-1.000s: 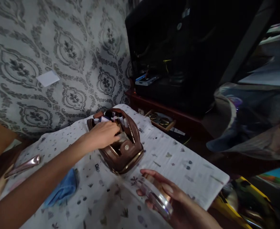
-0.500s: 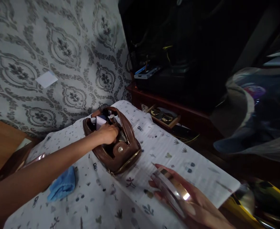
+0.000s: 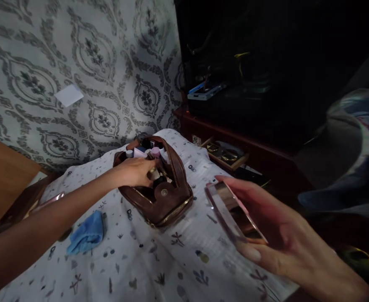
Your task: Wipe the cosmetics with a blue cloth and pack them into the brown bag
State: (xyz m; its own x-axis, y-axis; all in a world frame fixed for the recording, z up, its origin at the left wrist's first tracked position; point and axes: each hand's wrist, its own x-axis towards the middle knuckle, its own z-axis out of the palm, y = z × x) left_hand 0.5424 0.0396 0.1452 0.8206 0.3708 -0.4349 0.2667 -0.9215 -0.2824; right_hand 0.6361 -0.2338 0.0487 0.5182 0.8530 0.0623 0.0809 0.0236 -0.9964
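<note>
A brown leather cosmetics bag (image 3: 175,201) stands unzipped on the patterned cloth. My left hand (image 3: 137,172) reaches into its opening, fingers curled down around something small and pale that I cannot make out. Bottles, tubes and a pink-capped item (image 3: 155,152) crowd the bag's inside. In my right hand (image 3: 275,226), to the right of the bag, is a clear-edged compact (image 3: 235,214) with a shiny rose-gold face, gripped between thumb and fingers. A crumpled blue cloth (image 3: 87,234) lies left of the bag, below my left forearm.
The white printed cloth (image 3: 153,260) covers the surface. Behind stands a patterned wall; a large dark screen (image 3: 266,84) rises at the back right. Under it is a small wooden tray (image 3: 225,155) holding round golden things. A plastic bag (image 3: 344,167) hangs at the far right.
My right hand has risen and turned the compact, so its shiny face shows more. My left hand has shifted within the bag's opening, exposing more contents. The whole view has shifted slightly.
</note>
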